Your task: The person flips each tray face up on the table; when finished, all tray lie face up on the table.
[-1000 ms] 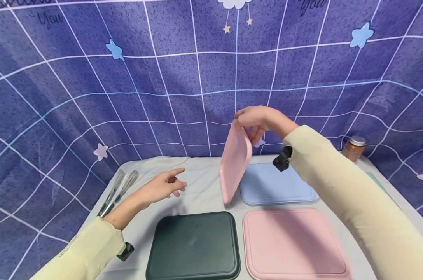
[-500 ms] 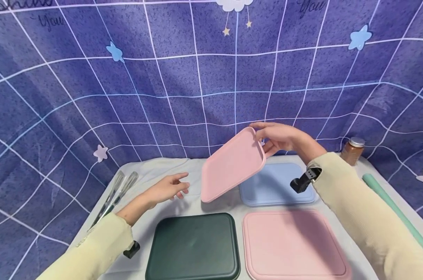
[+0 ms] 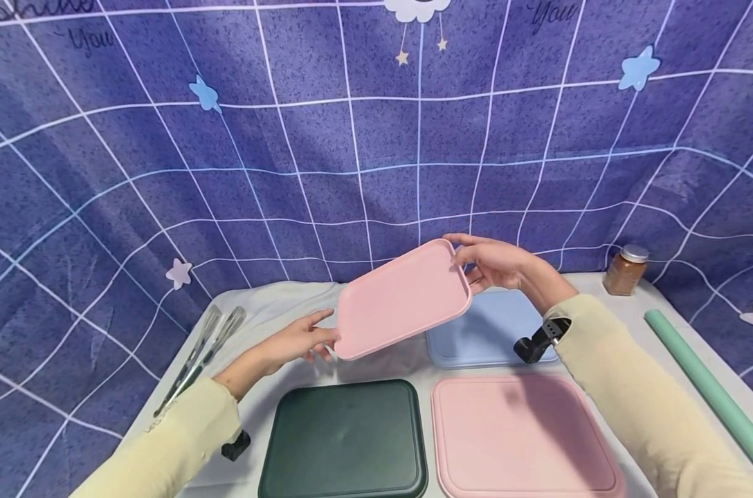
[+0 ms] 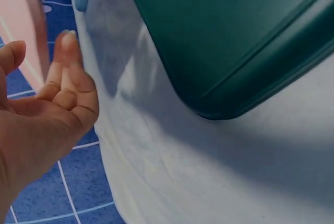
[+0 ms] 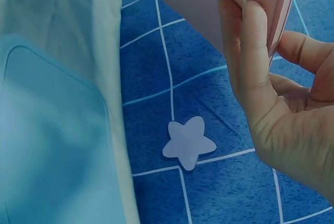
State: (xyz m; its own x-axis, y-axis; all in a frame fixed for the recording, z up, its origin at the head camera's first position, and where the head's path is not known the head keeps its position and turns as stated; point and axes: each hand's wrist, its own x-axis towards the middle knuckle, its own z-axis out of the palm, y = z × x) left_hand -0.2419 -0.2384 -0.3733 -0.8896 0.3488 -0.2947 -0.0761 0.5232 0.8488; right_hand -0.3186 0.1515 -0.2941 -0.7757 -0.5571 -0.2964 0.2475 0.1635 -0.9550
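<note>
Here, the right hand (image 3: 497,264) pinches a smooth pink round-cornered plastic tray (image 3: 404,299); the left hand (image 3: 297,337), fingers loosely parted, adjoins the tray's left end, contact unclear.

Looks bright and edge-stretched in the head view, dim and bluish in both wrist views, softly shadowed left of the green lid (image 3: 345,439) and, right of it, across the pink lid (image 3: 526,436).
</note>
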